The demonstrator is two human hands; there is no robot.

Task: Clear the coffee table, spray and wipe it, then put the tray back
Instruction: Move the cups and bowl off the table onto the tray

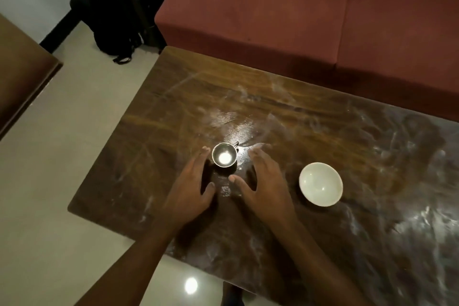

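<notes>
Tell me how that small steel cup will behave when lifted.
The steel cup is likely rigid and light, being small metal. If pushed, it may slide on the polished coffee table rather than tip. Contents unclear under glare.

- A single head-worn view looks forward and steeply down onto the worktop (323, 131), which fills the centre and right of the frame and runs off the right and lower edges.
- The camera is close: both forearms enter from the bottom edge, with the left hand (188, 196) and right hand (265, 186) just below centre.
- The wide angle also takes in the sofa (273, 20) across the top and the floor (62, 156) on the left.
</notes>
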